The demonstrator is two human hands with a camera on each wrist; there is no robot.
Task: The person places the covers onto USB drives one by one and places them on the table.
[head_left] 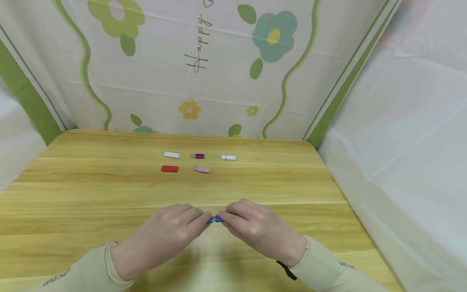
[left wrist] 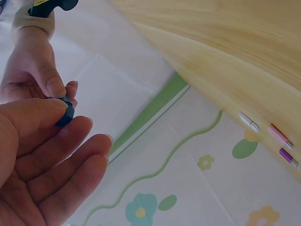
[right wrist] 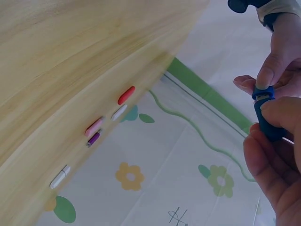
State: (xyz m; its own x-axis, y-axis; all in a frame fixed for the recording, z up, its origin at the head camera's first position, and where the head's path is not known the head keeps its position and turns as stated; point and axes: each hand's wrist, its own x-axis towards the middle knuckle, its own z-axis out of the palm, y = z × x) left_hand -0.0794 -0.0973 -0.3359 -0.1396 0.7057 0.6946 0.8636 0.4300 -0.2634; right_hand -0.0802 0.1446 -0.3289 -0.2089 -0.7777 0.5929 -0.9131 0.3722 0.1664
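Over the near half of the table, my two hands meet at a blue USB flash drive [head_left: 218,218]. Its larger body [right wrist: 267,123] is pinched between thumb and fingers of my right hand [head_left: 255,229]. My left hand [head_left: 169,229] pinches the small blue cap [right wrist: 263,91] at the other end. A short stretch of metal connector [right wrist: 262,97] shows between body and cap. In the left wrist view, the left thumb lies on the blue piece [left wrist: 67,116] and the other fingers spread loosely below; the right hand [left wrist: 35,70] is just beyond.
Farther back on the wooden table [head_left: 91,182] lie a white flash drive [head_left: 172,155], a purple one [head_left: 198,156], another white one [head_left: 228,157], a red one [head_left: 170,168] and a pink one [head_left: 202,169]. A flower-patterned cloth [head_left: 157,81] hangs behind, with white cloth [head_left: 408,162] at the right.
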